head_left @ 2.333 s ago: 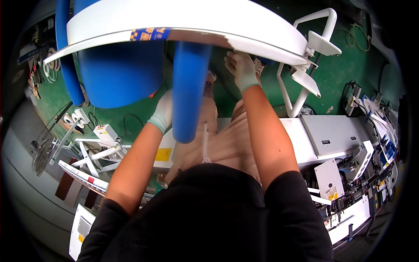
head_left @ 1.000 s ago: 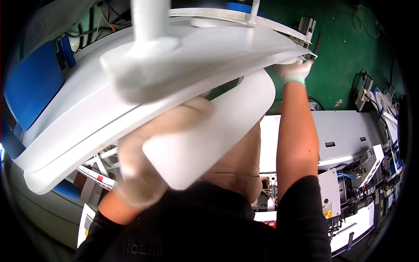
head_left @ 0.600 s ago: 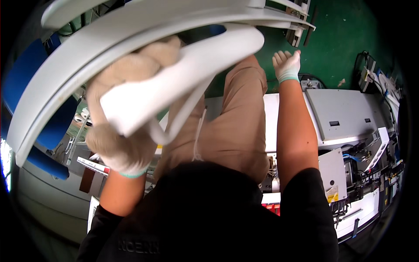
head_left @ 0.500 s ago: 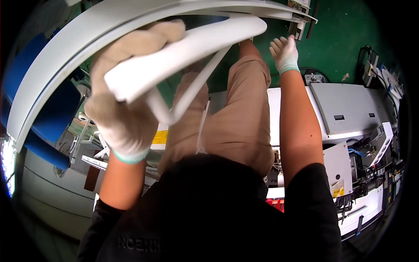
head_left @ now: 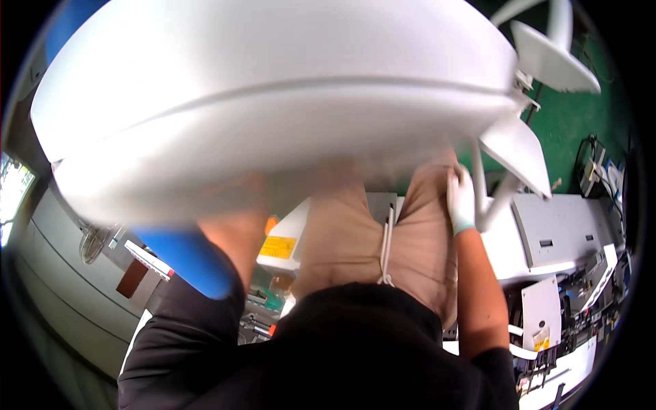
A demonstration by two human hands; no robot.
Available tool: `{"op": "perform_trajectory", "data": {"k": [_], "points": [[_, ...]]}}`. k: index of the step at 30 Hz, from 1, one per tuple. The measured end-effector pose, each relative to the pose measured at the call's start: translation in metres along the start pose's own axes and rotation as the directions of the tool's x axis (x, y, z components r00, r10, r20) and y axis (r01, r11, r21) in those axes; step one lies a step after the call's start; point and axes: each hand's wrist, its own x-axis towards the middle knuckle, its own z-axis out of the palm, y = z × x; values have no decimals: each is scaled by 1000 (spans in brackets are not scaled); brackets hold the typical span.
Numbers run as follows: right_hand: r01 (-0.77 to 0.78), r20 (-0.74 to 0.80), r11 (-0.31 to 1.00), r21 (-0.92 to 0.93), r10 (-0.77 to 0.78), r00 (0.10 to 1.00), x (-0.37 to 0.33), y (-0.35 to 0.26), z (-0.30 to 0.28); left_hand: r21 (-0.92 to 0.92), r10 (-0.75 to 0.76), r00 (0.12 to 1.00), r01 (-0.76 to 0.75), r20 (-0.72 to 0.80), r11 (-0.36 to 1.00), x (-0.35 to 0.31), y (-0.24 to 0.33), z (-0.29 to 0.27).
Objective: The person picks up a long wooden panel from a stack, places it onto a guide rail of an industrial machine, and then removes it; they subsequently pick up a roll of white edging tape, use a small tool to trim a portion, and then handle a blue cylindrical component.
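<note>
A large, glossy white curved panel [head_left: 287, 51] fills the upper part of the view, its near edge smeared by motion. At its right end are white wing-shaped pieces, one above [head_left: 553, 58] and one below [head_left: 516, 150], the lower with a bent white bar [head_left: 490, 205]. My left forearm [head_left: 236, 236] runs up under the panel, which hides my left hand. In a white glove with a green cuff, my right hand [head_left: 462, 198] is beside my right thigh and close to the bent bar. Its fingers look stretched out, and I see nothing in them.
Behind my legs stands a white machine with a grey cover [head_left: 564, 229] and exposed parts at the lower right. A blue rounded surface [head_left: 188, 260] lies by my left arm. Further left is a fan [head_left: 92, 244]. Green floor [head_left: 560, 123] shows at the upper right.
The white panel has swung around, now covering the upper view. My left hand, earlier wrapped around a white handle-like piece, has gone behind it. My right hand has come down beside my thigh.
</note>
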Motion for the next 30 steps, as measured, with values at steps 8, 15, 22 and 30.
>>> {"op": "perform_trajectory", "data": {"k": [8,15,22,30], "points": [[61,43,920,-387,-48,998,-45,20,0,-117,-79,996,73,-47,990,-6,-32,17],[102,56,858,-504,-85,995,-42,27,8,-210,-143,985,120,-99,970,2,-41,30],[56,-27,937,-344,-70,997,-52,20,9,-266,-169,979,134,-114,955,-1,-36,41],[-191,-24,684,704,293,956,45,-49,-22,-346,-178,973,118,-147,931,-6,-19,46]]}}
